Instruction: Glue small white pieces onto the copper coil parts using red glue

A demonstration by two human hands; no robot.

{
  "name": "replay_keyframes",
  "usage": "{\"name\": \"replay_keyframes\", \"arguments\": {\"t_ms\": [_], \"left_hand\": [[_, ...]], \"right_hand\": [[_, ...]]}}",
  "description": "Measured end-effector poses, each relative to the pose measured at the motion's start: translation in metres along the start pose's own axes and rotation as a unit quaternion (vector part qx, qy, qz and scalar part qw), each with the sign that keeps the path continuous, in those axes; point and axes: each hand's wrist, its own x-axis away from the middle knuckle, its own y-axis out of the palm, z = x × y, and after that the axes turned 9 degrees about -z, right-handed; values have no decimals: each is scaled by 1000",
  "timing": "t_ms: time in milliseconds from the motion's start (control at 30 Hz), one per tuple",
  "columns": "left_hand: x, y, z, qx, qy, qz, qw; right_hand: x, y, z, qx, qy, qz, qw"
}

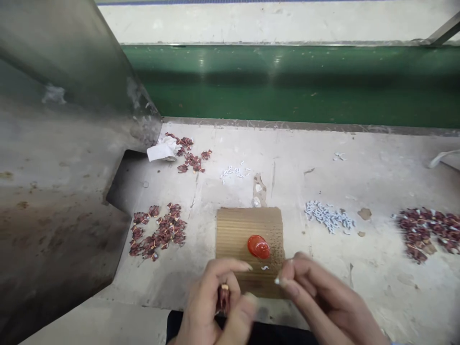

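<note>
My left hand is closed around a small dark red wound coil part at the bottom of the view. My right hand is beside it, fingertips pinched on a tiny white piece. Both hands hover over the near edge of a brown cardboard square. On the cardboard stands a red cap, with one small white clip lying just below it.
Piles of dark red coil parts lie at left, at back left and at far right. White clips are heaped at right and scattered at centre. A metal chute fills the left. A green conveyor belt runs behind.
</note>
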Motion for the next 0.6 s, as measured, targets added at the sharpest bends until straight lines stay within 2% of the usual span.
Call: {"name": "replay_keyframes", "arguments": {"t_ms": [33, 67, 133, 167, 233, 300, 367, 433, 533, 600], "left_hand": [[-1, -8, 4, -34, -28, -4, 999], [-1, -17, 7, -72, -51, -17, 996], [-1, -35, 12, -145, -94, -61, 983], [-1, -43, 14, -170, -114, -89, 975], [0, -55, 14, -194, -142, -132, 962], [1, -60, 12, -198, -154, -143, 958], [1, -61, 8, -193, -141, -119, 964], [-2, -59, 4, -165, -112, -68, 977], [-7, -59, 1, -57, -97, 8, 994], [-7, -60, 3, 19, -109, 7, 994]], "right_hand": [[-7, -12, 1, 157, -65, 18, 985], [-13, -22, 1, 290, -118, 27, 949], [-25, -38, 0, 443, -183, 7, 878], [-29, -42, -1, 471, -197, -16, 860], [-35, -44, -4, 484, -213, -59, 847], [-38, -43, -7, 500, -223, -82, 833], [-40, -40, -9, 513, -229, -92, 822], [-41, -39, -8, 520, -226, -100, 818], [-43, -40, -8, 525, -223, -101, 815], [-43, -41, -13, 524, -232, -96, 814]]}}
